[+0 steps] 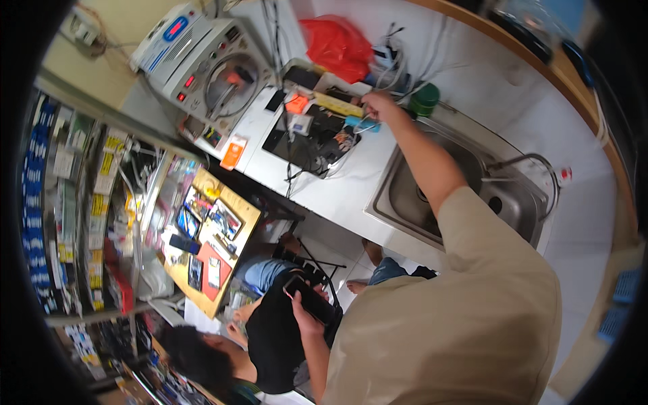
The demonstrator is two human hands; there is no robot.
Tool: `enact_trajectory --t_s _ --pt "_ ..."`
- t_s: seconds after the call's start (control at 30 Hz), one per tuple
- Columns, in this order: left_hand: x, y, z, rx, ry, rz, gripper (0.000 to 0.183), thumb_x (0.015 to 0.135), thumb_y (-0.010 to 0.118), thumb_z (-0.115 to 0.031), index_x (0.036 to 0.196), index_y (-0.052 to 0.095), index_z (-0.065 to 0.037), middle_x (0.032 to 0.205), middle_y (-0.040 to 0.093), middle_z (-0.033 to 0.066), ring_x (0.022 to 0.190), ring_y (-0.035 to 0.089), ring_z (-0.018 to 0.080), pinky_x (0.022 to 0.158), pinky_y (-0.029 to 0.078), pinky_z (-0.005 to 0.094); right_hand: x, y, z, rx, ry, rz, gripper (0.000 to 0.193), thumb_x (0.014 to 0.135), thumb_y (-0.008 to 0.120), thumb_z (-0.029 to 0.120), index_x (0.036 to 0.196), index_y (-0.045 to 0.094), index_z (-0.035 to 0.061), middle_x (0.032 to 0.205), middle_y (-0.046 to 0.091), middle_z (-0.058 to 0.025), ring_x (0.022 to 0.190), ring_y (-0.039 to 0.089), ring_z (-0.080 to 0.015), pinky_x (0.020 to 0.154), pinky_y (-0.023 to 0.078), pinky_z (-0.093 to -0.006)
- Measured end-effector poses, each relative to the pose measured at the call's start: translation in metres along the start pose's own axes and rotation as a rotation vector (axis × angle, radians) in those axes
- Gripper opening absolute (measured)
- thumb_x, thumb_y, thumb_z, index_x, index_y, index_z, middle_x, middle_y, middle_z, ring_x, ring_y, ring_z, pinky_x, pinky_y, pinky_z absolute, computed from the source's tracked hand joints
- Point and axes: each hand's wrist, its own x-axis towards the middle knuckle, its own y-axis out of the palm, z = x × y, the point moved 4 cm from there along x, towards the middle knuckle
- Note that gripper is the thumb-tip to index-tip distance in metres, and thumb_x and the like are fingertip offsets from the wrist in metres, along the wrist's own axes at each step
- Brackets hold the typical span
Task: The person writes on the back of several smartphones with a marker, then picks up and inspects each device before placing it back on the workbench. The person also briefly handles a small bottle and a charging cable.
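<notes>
My left hand (307,317) is wrapped round a dark smartphone (309,301), held low in front of my body with its black screen up. My right arm stretches across to the far side of the white counter (324,202). There my right hand (379,106) is closed; what its fingers hold, if anything, I cannot make out. A light blue item (362,124) and a thin white cable lie just below it. Next to the fingers is a long yellow box (337,104). Further left a black mat (280,143) carries several dark parts and tangled wires.
A steel sink (398,192) with a curved tap adjoins the counter on the right. A green jar (424,100) and a red plastic bag (337,47) stand behind. A machine with a round window (233,84) sits at far left. A person in black (280,337) works at a wooden bench (243,223).
</notes>
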Motion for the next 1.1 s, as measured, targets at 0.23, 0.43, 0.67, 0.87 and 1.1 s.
enact_trajectory --t_s 0.23,0.43,0.67,0.87,1.1 --pt "0.013 0.092 -0.095 -0.343 0.196 0.327 0.088 0.095 0.032 -0.08 0.125 0.058 -0.002 0.098 0.066 0.0187 0.086 0.063 0.0353 0.081 0.051 0.0466 -0.155 0.051 0.043 0.401 -0.695 0.178 0.031 0.113 0.046 0.027 0.126 0.063 0.004 0.069 0.039 0.0062 0.06 0.038 -0.0052 0.058 0.037 -0.0228" --pt "0.024 0.171 -0.164 -0.296 0.391 0.491 0.089 0.096 0.022 -0.079 0.123 0.056 -0.001 0.099 0.066 0.0196 0.09 0.062 0.0367 0.082 0.052 0.0497 -0.266 0.09 0.032 -0.044 -0.725 0.342 0.023 0.11 0.052 0.02 0.121 0.065 0.0057 0.083 0.061 -0.0033 0.077 0.055 -0.0085 0.069 0.045 -0.0279" --pt "0.051 0.24 -0.171 -0.283 0.421 0.366 0.083 0.099 0.023 -0.071 0.126 0.056 0.0 0.115 0.065 0.0201 0.101 0.061 0.0372 0.095 0.051 0.0523 -0.324 0.121 0.005 0.053 -0.581 0.495 0.021 0.105 0.058 0.016 0.105 0.068 -0.0021 0.08 0.069 -0.0127 0.067 0.061 -0.018 0.065 0.049 -0.0337" --pt "0.059 0.269 -0.154 -0.329 0.391 0.547 0.075 0.099 0.028 -0.063 0.119 0.059 0.002 0.112 0.064 0.0183 0.102 0.06 0.0346 0.095 0.051 0.0504 -0.316 0.119 -0.002 0.261 -0.36 0.523 0.027 0.108 0.056 0.019 0.097 0.067 -0.0031 0.07 0.06 -0.0026 0.061 0.052 -0.0064 0.057 0.043 -0.0261" --pt "0.063 0.27 -0.148 -0.362 0.391 0.553 0.078 0.095 0.035 -0.07 0.129 0.058 -0.004 0.121 0.065 0.0194 0.102 0.062 0.0385 0.092 0.051 0.0549 -0.318 0.115 -0.008 0.376 -0.27 0.566 0.034 0.11 0.052 0.024 0.092 0.067 -0.0008 0.061 0.057 0.0002 0.053 0.05 -0.005 0.05 0.038 -0.0243"
